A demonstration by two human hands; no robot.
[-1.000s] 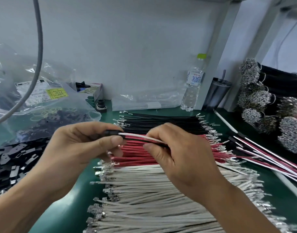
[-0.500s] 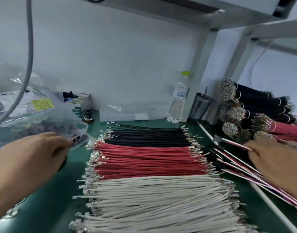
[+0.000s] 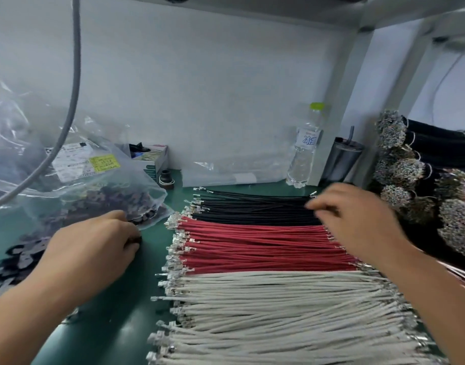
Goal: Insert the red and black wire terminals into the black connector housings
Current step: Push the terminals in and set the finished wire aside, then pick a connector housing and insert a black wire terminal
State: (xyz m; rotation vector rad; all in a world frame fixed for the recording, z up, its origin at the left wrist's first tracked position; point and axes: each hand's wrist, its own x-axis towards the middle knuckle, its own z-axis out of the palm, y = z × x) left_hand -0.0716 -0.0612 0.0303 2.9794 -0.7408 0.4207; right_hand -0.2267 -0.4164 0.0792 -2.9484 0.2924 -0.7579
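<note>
Three flat rows of cut wires lie on the green mat: black wires (image 3: 252, 210) at the back, red wires (image 3: 257, 246) in the middle, white wires (image 3: 284, 314) in front, all with metal terminals at both ends. My left hand (image 3: 94, 248) rests low on the mat left of the red row, and its curled fingertips pinch a small black connector housing (image 3: 135, 240). My right hand (image 3: 357, 222) is motion-blurred, with its fingers stretched over the right ends of the black wires and nothing visibly held.
A clear plastic bag (image 3: 107, 196) of black housings lies behind my left hand, with loose housings (image 3: 20, 255) at the far left. A water bottle (image 3: 305, 151) and dark tumbler (image 3: 343, 160) stand at the back. Bundled wires (image 3: 410, 180) are stacked on the right.
Both hands parted from the white wire assembly held a second ago. The left went to the housings by the bag. The right swung out right, then back onto the black wire ends.
</note>
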